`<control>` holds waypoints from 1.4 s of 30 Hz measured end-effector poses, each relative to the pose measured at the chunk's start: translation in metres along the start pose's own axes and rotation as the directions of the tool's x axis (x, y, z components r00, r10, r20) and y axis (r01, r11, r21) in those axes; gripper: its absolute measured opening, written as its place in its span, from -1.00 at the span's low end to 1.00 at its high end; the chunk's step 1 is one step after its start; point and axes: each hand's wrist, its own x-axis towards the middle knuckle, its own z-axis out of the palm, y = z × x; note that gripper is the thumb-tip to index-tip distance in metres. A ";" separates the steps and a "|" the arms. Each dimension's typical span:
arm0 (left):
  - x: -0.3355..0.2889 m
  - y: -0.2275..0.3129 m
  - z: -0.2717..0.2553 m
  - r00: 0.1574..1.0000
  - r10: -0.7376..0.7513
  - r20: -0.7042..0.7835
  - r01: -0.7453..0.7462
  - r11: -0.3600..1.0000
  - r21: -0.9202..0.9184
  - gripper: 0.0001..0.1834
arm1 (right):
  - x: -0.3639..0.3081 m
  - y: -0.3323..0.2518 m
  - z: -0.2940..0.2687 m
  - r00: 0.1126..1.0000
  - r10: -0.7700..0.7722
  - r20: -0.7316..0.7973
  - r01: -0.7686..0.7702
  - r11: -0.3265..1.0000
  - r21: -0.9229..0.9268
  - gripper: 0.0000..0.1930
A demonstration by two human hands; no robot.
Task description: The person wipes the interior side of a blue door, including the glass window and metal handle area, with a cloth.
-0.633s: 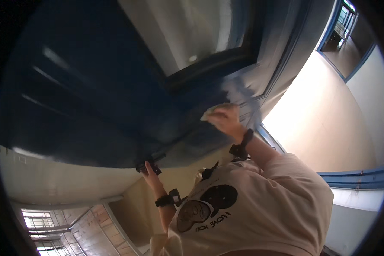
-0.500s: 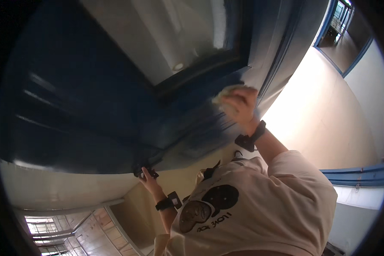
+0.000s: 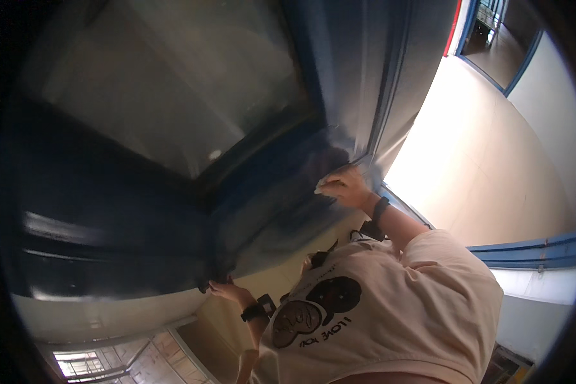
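Observation:
A dark blue door [image 3: 262,182] with a glass pane [image 3: 192,89] fills the upper left. Against its surface, my right hand [image 3: 347,187] is closed on a pale, bunched cloth [image 3: 322,186], which shows only partly beyond the fingers. Lower down, my left hand [image 3: 230,291] is curled at the door's bottom edge in the picture, gripping a dark door handle [image 3: 205,286]; much of that handle is covered by the fingers and shadow.
A blue frame [image 3: 390,83] runs along the door's right side. Beyond it are a bright wall [image 3: 473,147] and a blue-framed opening [image 3: 502,45]. At lower left is a barred window [image 3: 80,363]. Black bands with small boxes circle both wrists.
My right hand has moved down and slightly left with the cloth. The door and handle appear lower in the view, with my left hand still at the handle.

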 end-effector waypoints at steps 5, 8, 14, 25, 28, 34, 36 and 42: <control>0.018 -0.013 -0.009 0.995 0.072 -0.069 -0.071 0.997 0.016 -0.35 | 0.035 -0.008 -0.057 0.949 -0.038 -0.314 -0.021 0.983 -0.183 -0.69; 0.019 -0.009 -0.008 0.997 0.012 -0.082 -0.016 0.999 -0.044 -0.36 | 0.076 -0.012 -0.093 0.820 0.072 -0.568 -0.205 0.964 -0.173 -0.68; 0.002 0.002 0.008 0.993 0.073 -0.091 -0.080 0.994 -0.077 -0.39 | 0.118 -0.020 -0.096 0.551 0.152 -0.821 -0.304 0.952 -0.028 -0.68; 0.016 -0.004 0.009 0.966 0.161 -0.202 -0.169 0.985 -0.023 -0.39 | -0.004 0.030 -0.056 0.909 0.068 -0.411 -0.188 0.947 -0.260 -0.67; 0.028 -0.006 -0.003 0.968 0.167 -0.190 -0.169 0.986 0.004 -0.32 | 0.019 0.053 -0.086 0.685 0.166 -0.710 -0.437 0.873 -0.218 -0.60; 0.041 -0.013 -0.012 0.890 0.198 -0.410 -0.067 0.948 0.312 -0.32 | 0.089 0.047 -0.148 0.539 0.156 -0.827 -0.489 0.858 -0.156 -0.58; 0.051 -0.021 -0.023 0.846 0.301 -0.440 -0.135 0.919 0.370 -0.32 | 0.087 0.046 -0.143 0.583 0.086 -0.808 -0.423 0.881 -0.211 -0.61; 0.059 -0.024 -0.023 0.889 0.332 -0.314 -0.202 0.901 0.383 -0.37 | 0.001 0.089 -0.075 0.808 -0.126 -0.576 -0.085 0.942 -0.324 -0.74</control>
